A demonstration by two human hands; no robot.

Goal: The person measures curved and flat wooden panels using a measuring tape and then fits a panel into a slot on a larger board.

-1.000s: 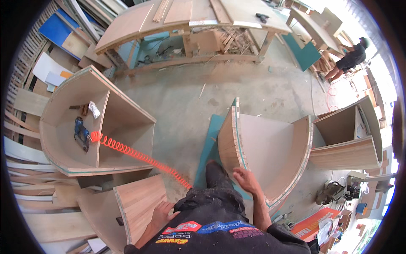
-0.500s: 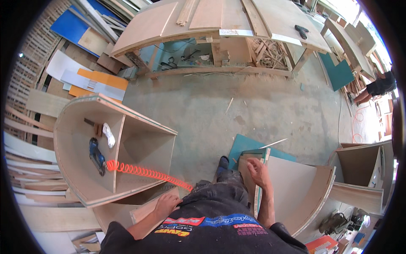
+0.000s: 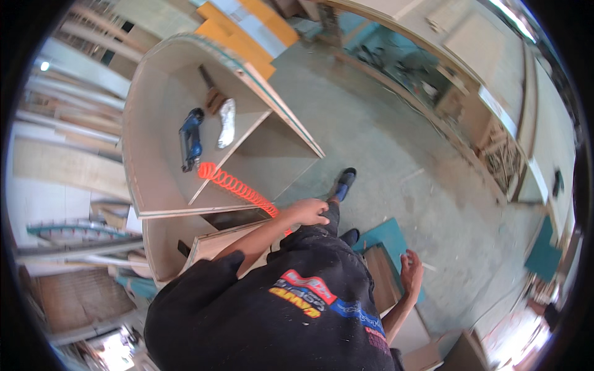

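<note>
My left hand (image 3: 309, 211) hangs in front of my thigh, its fingers loosely bent and nothing in them. On the other side, my right hand (image 3: 411, 272) is held above a teal board (image 3: 387, 230), fingers apart and empty. Left of me is a curved wooden cabinet shell (image 3: 154, 117) with a divider. Inside it lie a blue air nail gun (image 3: 191, 139), a wooden-handled tool with a dark blade (image 3: 214, 99) and a crumpled white item (image 3: 227, 123). An orange coiled air hose (image 3: 238, 187) runs from the nail gun toward my left forearm, which partly hides it.
A long workbench (image 3: 433, 46) with boards on top and scraps beneath stands at the upper right. Orange and white sheets (image 3: 253, 31) lie beyond the cabinet shell. Wood strips are stacked along the left. My shod foot (image 3: 346, 179) is on the concrete floor.
My view has turned left, so the cabinet shell with the nail gun sits closer to the middle. My left hand has swung forward; the right stays empty, lifted away from the wooden piece beside me.
</note>
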